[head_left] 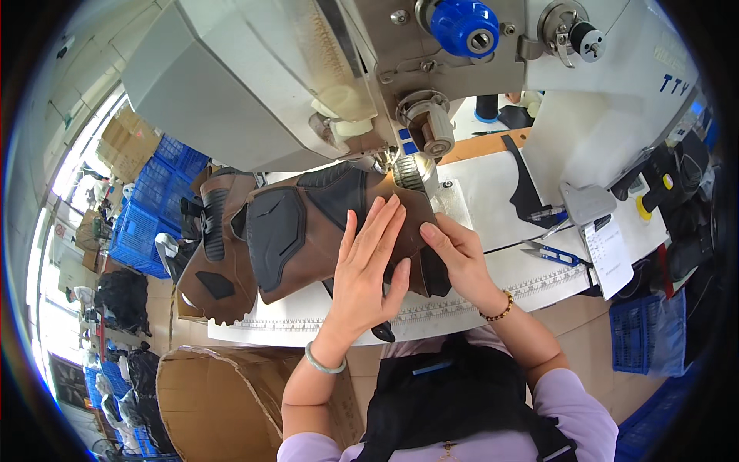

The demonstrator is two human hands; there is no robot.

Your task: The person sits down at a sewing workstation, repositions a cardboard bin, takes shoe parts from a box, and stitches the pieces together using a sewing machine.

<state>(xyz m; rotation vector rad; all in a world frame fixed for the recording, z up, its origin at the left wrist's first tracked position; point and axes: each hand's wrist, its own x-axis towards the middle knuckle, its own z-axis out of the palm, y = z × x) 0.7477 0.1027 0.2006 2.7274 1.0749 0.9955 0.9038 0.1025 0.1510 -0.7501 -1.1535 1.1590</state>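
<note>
A brown leather boot upper (319, 215) with black padded panels lies on the white sewing machine table (493, 173). Its far edge is beside the machine's needle area, where the needle tip is hidden from me. My left hand (369, 266) rests flat on the leather, fingers stretched out together and the thumb apart. At the upper's right edge, my right hand (460, 258) pinches the leather, thumb on top and the other fingers partly out of sight. A second brown and black boot upper (223, 266) lies against the first on the left.
Over the table hangs the sewing machine head (254, 85) with a blue knob (464, 28). Blue-handled thread snips (556, 255), a black cut piece (526, 185) and a paper slip (608, 256) lie right. A cardboard box (212, 400) stands below left; blue crates (146, 215) stand beyond.
</note>
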